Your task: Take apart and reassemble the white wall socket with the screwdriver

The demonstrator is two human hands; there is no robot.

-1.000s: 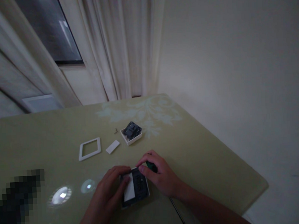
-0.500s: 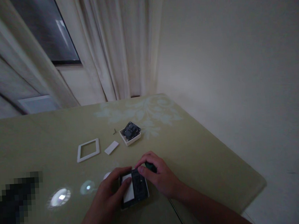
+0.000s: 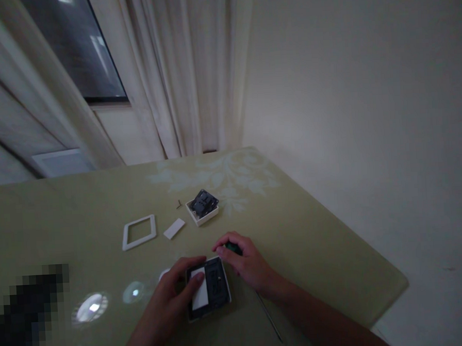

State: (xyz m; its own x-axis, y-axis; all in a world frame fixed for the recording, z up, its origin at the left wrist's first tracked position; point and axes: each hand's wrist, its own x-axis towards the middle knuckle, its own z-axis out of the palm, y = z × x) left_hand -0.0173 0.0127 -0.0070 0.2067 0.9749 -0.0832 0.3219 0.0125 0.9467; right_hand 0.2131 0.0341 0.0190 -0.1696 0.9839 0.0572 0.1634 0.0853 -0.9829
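Note:
My left hand (image 3: 171, 297) grips the left side of a dark square switch module (image 3: 212, 290) lying on the table, thumb resting on its white rocker (image 3: 200, 294). My right hand (image 3: 248, 267) is curled round a green-handled screwdriver (image 3: 232, 249) at the module's upper right corner. The tool's thin metal shaft (image 3: 269, 322) runs back beside my right forearm.
Farther back on the green table (image 3: 315, 241) lie a white square frame (image 3: 139, 232), a small white rocker piece (image 3: 174, 228), a second switch body (image 3: 202, 206) in a white base and a tiny screw (image 3: 179, 203). The table edge runs along the right; curtains and a wall stand behind.
My right hand has slid a little to the right off the module's top edge, uncovering more of it. My left hand keeps its hold.

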